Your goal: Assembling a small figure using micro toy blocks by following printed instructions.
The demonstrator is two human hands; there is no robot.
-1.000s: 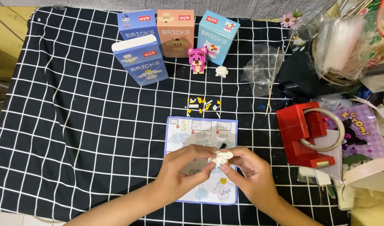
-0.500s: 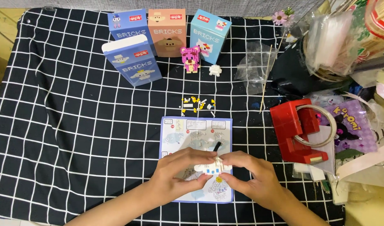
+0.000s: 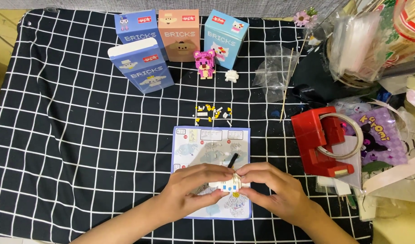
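My left hand (image 3: 191,190) and my right hand (image 3: 270,187) meet over a printed instruction sheet (image 3: 212,142) near the front of the table. Together they pinch a small white brick figure (image 3: 228,183) with blue and yellow bits. A thin black stick (image 3: 232,160) pokes up from between my fingers. A scatter of tiny yellow, white and black brick pieces (image 3: 212,113) lies just beyond the sheet.
A black cloth with a white grid (image 3: 81,149) covers the table. Several brick boxes (image 3: 142,63) stand at the back beside a pink brick figure (image 3: 205,63) and a small white one (image 3: 231,75). A red tape dispenser (image 3: 320,142) and cluttered bags sit at the right.
The view has shifted a little, so everything sits slightly lower and further left in frame. My hands stay closed on the white figure over the sheet, fingers adjusting.
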